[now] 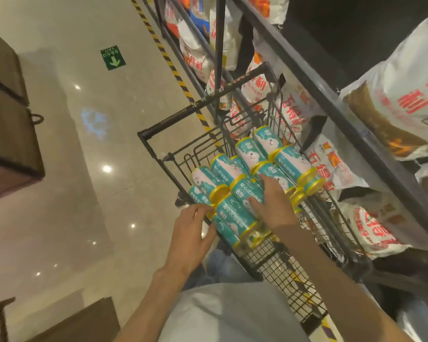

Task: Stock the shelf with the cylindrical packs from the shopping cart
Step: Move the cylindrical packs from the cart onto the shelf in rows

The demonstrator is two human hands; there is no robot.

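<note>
At far left edge, a dark wood cabinet [8, 124] w/ a ring handle, standing on glossy beige floor [84, 193]. Green arrow sign [113, 57] stuck on floor further up, yellow-black tape line [158, 43] running along shelf base.

Mid frame: black wire shopping cart [198, 108], handle bar toward top, parked right beside the shelf. Inside it, cylindrical packs [247, 154] – teal & white wrap, yellow end caps – lying on their sides, stacked approx two layers, filling the cart's middle.

Left hand [190, 230] at the cart's near-left edge, fingers spread & lightly curled against the outer end of the nearest pack [232, 215]; thumb side touches it, not wrapped fully round. Right hand [272, 206] lies on top of packs just right of that one, fingers fairly straight, pressing down, thumb against the nearest pack's side. So the pack sits between both hands, not lifted – rests on the pile.

Right side: dark metal shelf [331, 102], tilted in view, loaded w/ white sacks [405, 104] w/ red print on several levels.
</note>
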